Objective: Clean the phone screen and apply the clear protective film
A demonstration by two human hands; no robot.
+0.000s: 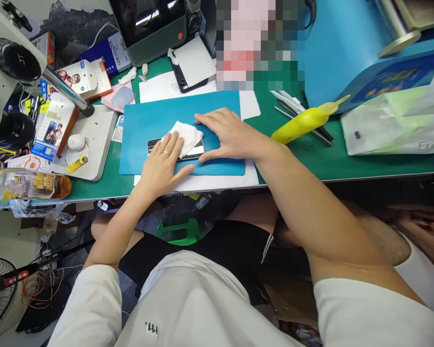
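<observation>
A dark phone [196, 153] lies on a blue mat [224, 166], partly covered by a white cloth [188, 136]. My left hand [164, 161] rests flat over the phone's left part and the cloth's edge, its fingers stretched out and its thumb apart. To the right, my right hand [226, 132] arches around the phone's right end. Its thumb and fingers are spread wide with nothing between them. The left part of the phone is hidden under my left hand and the cloth.
A yellow squeeze bottle [304, 124] lies by several tweezers-like tools. Behind it stands a blue machine [340, 43]. On the left are a microscope base [101, 159], phone-part boxes [54, 127] and a drink bottle [47, 185]. Another person sits at the right.
</observation>
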